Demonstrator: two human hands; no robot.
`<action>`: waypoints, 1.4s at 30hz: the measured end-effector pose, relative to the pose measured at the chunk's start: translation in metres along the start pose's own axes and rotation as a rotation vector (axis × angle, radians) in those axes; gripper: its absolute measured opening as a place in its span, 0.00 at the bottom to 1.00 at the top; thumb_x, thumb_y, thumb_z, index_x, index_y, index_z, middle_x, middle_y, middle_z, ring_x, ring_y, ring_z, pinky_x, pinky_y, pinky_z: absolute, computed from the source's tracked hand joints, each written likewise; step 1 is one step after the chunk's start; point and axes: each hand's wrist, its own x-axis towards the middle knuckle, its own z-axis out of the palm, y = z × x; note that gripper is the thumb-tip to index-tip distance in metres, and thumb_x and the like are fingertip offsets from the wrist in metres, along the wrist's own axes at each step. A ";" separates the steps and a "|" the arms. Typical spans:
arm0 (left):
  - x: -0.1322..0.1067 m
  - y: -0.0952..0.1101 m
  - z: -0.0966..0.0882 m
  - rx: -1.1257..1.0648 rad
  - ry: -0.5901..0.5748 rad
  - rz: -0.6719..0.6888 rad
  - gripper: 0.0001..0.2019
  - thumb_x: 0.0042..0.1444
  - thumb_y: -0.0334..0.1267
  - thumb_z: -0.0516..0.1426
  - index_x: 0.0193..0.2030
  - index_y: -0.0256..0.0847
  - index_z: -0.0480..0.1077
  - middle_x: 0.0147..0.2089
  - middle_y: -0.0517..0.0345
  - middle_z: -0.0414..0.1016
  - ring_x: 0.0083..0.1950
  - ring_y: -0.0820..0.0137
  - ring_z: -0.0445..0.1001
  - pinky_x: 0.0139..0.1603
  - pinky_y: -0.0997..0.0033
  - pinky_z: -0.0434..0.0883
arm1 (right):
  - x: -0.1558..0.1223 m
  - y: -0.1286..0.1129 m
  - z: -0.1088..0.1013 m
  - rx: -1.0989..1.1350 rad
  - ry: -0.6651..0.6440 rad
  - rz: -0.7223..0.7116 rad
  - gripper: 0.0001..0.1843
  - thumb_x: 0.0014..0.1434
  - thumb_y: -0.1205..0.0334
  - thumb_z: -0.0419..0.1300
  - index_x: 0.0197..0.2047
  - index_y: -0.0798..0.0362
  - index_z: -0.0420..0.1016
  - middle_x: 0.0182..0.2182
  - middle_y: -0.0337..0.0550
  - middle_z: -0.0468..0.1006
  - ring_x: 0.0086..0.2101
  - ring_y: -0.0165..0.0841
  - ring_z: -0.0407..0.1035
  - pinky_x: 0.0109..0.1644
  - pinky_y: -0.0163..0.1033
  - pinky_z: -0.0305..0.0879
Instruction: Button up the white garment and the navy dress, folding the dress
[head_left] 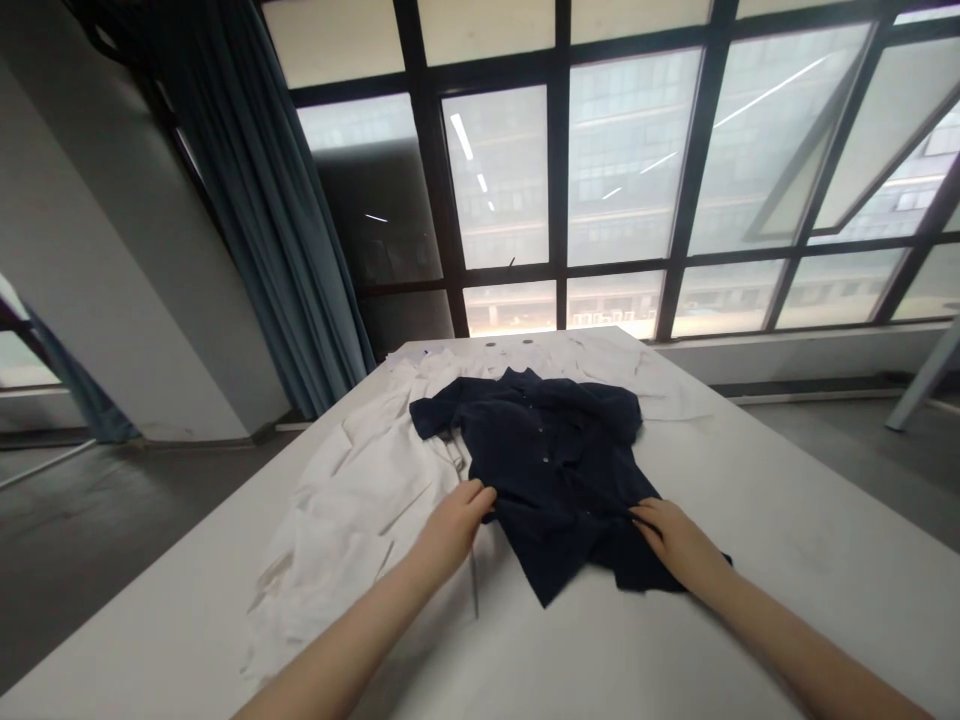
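A dark navy button-front shirt point(555, 465) lies spread and rumpled on the white table point(795, 540), with small pale buttons down its middle. My left hand point(454, 530) has its fingers closed at the shirt's left edge. My right hand point(671, 540) rests on the lower right of the shirt, fingers on the fabric; a grip there is hard to confirm. Under and beside the navy shirt lies a crumpled white garment point(352, 510), spreading left toward the table's edge. More white cloth point(607, 365) shows beyond the shirt.
The table's left and far edges are close to the cloth, with a grey floor point(127, 530) below. A pale table leg point(926, 375) stands at the right. A teal curtain point(277, 200) and a large gridded window point(570, 180) are behind the table.
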 end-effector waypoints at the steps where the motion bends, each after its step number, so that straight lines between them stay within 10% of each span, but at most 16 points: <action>1: -0.006 -0.001 -0.015 0.023 0.015 0.022 0.12 0.55 0.31 0.41 0.40 0.42 0.63 0.38 0.55 0.64 0.40 0.68 0.63 0.40 0.71 0.61 | -0.005 -0.008 -0.005 0.009 0.006 0.000 0.15 0.55 0.63 0.46 0.40 0.53 0.72 0.38 0.47 0.72 0.39 0.36 0.65 0.44 0.43 0.62; 5: -0.049 -0.003 -0.050 0.032 -0.111 -0.047 0.11 0.54 0.33 0.43 0.38 0.44 0.63 0.37 0.58 0.65 0.38 0.70 0.64 0.38 0.73 0.60 | -0.039 -0.044 -0.013 0.009 0.028 -0.030 0.14 0.55 0.61 0.48 0.40 0.51 0.72 0.40 0.47 0.71 0.41 0.38 0.63 0.46 0.44 0.61; 10: -0.104 -0.011 -0.031 -0.095 -0.436 -0.124 0.06 0.50 0.34 0.49 0.33 0.44 0.66 0.35 0.58 0.69 0.36 0.69 0.67 0.36 0.73 0.61 | -0.073 -0.073 -0.002 0.042 -0.113 -0.068 0.14 0.55 0.62 0.48 0.40 0.47 0.72 0.38 0.46 0.71 0.39 0.37 0.64 0.42 0.43 0.62; 14: -0.107 -0.010 -0.033 -0.115 -0.465 -0.171 0.11 0.46 0.39 0.54 0.39 0.48 0.67 0.35 0.59 0.70 0.38 0.66 0.68 0.38 0.71 0.61 | -0.064 -0.078 -0.015 0.040 -0.257 -0.081 0.13 0.54 0.56 0.50 0.37 0.47 0.74 0.33 0.44 0.73 0.35 0.36 0.66 0.39 0.40 0.62; 20: -0.018 0.008 -0.070 -0.183 -0.274 0.048 0.12 0.53 0.41 0.47 0.43 0.46 0.65 0.38 0.59 0.70 0.38 0.70 0.67 0.39 0.73 0.62 | 0.033 -0.059 -0.049 0.057 -0.194 -0.096 0.15 0.52 0.53 0.50 0.37 0.49 0.74 0.34 0.44 0.74 0.34 0.35 0.67 0.39 0.38 0.61; 25: 0.105 -0.019 -0.059 0.065 -0.047 0.010 0.08 0.51 0.37 0.50 0.34 0.39 0.68 0.34 0.52 0.70 0.38 0.64 0.68 0.41 0.67 0.61 | 0.157 -0.031 -0.046 0.098 -0.099 -0.012 0.13 0.51 0.59 0.52 0.34 0.54 0.75 0.33 0.44 0.75 0.33 0.33 0.68 0.38 0.34 0.60; 33: 0.269 -0.084 0.032 -0.137 0.139 -0.234 0.11 0.51 0.28 0.48 0.37 0.36 0.70 0.39 0.51 0.72 0.42 0.69 0.69 0.45 0.73 0.61 | 0.291 -0.014 0.037 0.125 0.027 0.149 0.12 0.51 0.68 0.51 0.35 0.56 0.73 0.36 0.47 0.74 0.38 0.34 0.67 0.42 0.35 0.58; 42: 0.290 -0.117 0.141 -0.197 0.233 -0.499 0.12 0.50 0.36 0.52 0.38 0.33 0.69 0.40 0.44 0.70 0.41 0.63 0.69 0.42 0.69 0.63 | 0.313 0.008 0.128 0.238 0.158 0.206 0.13 0.46 0.64 0.58 0.38 0.55 0.73 0.39 0.49 0.71 0.42 0.37 0.63 0.45 0.37 0.57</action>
